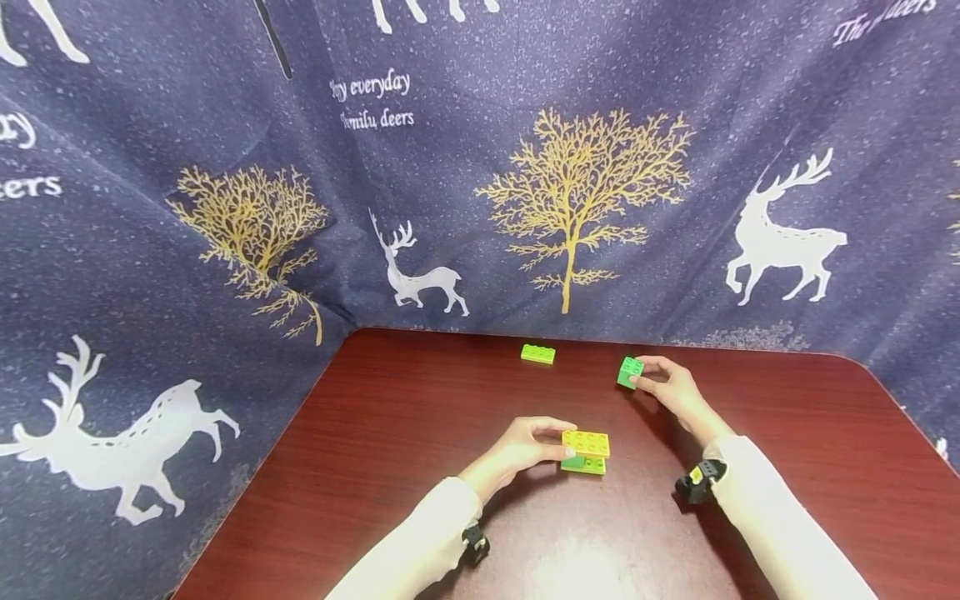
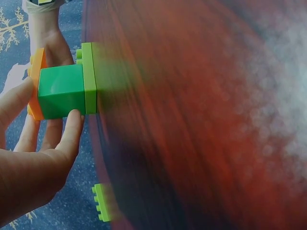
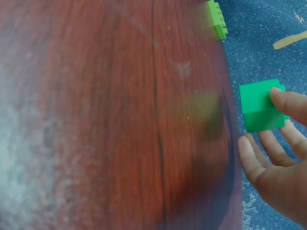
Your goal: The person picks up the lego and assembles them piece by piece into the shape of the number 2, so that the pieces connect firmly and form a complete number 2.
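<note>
Well, I see a person in white sleeves [image 1: 783, 508] at a shiny red-brown tabletop [image 1: 420, 400], with both hands busy. The left hand [image 1: 522, 446] pinches a little stack between thumb and fingers, out in the middle part of the tabletop, well away from the far edge. The stack has a yellow plate [image 1: 592, 442] on top, a green block [image 2: 61, 91] in the middle and a lime plate [image 2: 89, 79] at the bottom. The green block fills just the left end, so a gap shows between the two plates at the right end. I can't tell if the stack touches the wood.

The right hand [image 1: 675, 390] pinches a small green brick [image 1: 628, 375] with bumps on top. That brick is close to the far edge, near its middle, and looks lifted a bit off the wood. The two hands are well apart, with room to move between them.

One lime brick [image 1: 538, 354] lies right by the far edge, nearer the far left corner than the far right one. Behind the far edge and along the left edge hangs a blue cloth [image 1: 450, 167] with white deer and gold trees.
</note>
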The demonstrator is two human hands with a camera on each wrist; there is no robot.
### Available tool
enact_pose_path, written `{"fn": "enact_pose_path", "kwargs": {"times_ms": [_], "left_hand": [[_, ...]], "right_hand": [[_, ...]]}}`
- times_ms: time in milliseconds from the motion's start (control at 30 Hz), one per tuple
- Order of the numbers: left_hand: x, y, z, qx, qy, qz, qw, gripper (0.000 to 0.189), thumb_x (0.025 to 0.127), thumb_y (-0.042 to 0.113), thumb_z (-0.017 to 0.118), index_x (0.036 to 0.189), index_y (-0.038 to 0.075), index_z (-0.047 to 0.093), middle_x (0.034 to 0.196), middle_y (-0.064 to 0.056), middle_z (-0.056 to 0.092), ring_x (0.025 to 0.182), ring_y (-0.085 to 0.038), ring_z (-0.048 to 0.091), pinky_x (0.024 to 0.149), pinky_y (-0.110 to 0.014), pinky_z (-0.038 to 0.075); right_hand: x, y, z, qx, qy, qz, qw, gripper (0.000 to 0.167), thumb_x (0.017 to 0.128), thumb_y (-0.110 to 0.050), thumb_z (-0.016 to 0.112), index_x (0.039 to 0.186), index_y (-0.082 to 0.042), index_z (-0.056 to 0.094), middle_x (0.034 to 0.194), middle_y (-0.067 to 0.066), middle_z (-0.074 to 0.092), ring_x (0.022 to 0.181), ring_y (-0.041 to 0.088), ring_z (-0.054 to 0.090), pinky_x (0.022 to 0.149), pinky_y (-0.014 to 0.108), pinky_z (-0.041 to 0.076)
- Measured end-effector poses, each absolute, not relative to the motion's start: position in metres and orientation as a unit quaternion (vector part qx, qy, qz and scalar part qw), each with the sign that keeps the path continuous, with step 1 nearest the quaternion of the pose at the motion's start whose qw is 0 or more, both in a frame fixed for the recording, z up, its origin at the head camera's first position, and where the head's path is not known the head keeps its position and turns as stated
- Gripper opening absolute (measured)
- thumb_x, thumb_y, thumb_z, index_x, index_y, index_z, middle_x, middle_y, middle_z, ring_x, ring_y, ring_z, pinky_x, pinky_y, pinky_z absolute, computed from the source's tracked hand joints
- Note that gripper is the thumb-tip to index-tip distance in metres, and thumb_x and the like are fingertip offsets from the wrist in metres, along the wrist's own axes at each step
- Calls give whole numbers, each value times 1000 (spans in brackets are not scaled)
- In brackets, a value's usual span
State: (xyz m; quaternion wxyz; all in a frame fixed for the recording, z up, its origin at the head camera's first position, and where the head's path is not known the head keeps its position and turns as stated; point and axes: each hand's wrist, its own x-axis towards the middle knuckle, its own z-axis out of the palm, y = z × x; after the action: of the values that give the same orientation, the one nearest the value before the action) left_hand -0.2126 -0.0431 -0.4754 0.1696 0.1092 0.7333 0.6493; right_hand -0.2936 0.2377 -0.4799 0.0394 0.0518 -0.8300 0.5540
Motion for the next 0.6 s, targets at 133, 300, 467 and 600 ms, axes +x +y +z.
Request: {"fn": "enact_pose_path", "kwargs": {"times_ms": [133, 300, 467, 600], "left_hand": [[-212, -44, -475, 110, 733, 649, 170, 35, 77, 3, 77, 111, 7, 72, 97, -2, 71, 84, -10, 67, 74, -21, 53], [-212, -43, -473, 108, 734, 649, 169, 34, 76, 3, 77, 110, 7, 72, 97, -3, 71, 83, -10, 67, 73, -21, 53], [-213, -43, -473, 105, 734, 649, 171, 35, 76, 2, 77, 111, 7, 72, 98, -3, 71, 83, -11, 68, 72, -22, 53], [-213, -43, -474, 102, 734, 649, 173, 36, 76, 2, 77, 111, 7, 72, 99, -4, 71, 83, -11, 68, 72, -22, 54]], "right_hand": [[-291, 240, -480, 54, -830, 554, 47, 49, 89, -14, 70, 130, 6, 51, 115, 28, 58, 86, -6, 55, 74, 15, 50], [-287, 242, -480, 62, -825, 559, 58, 47, 88, -12, 70, 128, 6, 53, 112, 27, 60, 86, -4, 57, 74, 16, 51], [-282, 241, -475, 73, -818, 567, 64, 46, 88, -11, 69, 128, 6, 53, 110, 27, 59, 86, -5, 58, 74, 20, 54], [-276, 239, -471, 81, -815, 570, 67, 46, 88, -12, 70, 127, 6, 54, 109, 27, 60, 86, -5, 59, 74, 18, 53]]}}
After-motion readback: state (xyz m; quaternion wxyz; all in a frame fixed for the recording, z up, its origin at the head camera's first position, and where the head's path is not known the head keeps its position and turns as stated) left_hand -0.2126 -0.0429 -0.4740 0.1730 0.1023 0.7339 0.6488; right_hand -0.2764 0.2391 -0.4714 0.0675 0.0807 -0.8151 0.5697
